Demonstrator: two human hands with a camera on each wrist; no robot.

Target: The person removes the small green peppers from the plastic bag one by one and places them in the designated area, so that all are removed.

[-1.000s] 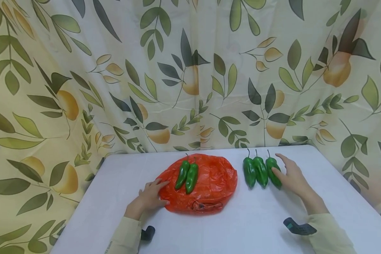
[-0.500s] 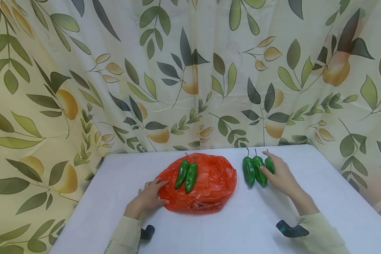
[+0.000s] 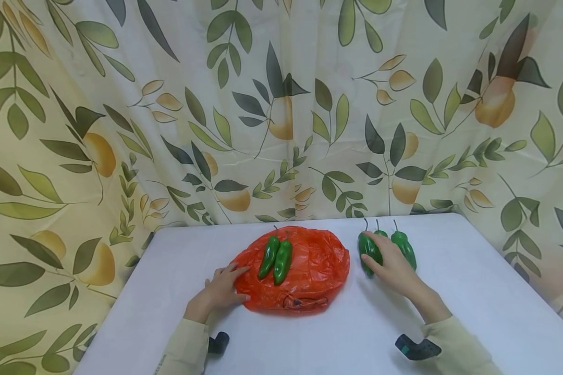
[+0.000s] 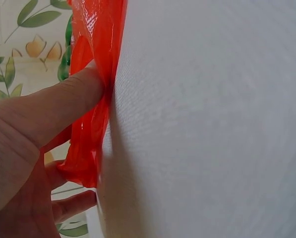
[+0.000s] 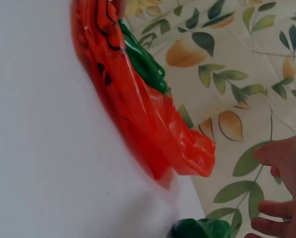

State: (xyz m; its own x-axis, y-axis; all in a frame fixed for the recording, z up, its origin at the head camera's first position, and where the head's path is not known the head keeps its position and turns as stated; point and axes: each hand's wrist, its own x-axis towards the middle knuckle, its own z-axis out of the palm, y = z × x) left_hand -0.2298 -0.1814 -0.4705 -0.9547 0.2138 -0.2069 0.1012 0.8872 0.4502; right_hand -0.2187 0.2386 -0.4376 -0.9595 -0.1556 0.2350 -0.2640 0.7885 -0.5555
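Left hand [image 3: 224,289] fingers spread on red bag [image 3: 320,273] mid-frame, prob just steadying it; right hand [image 3: 395,264] over green peppers [image 3: 370,250] centre-right, fingers apart too

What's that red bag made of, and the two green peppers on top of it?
The red bag looks like thin, shiny plastic: it's crinkled and has bright glints. The green peppers on it look smooth and glossy, with bright highlights and thin stems; they could be real peppers or plastic pretend ones, and I can't tell which.
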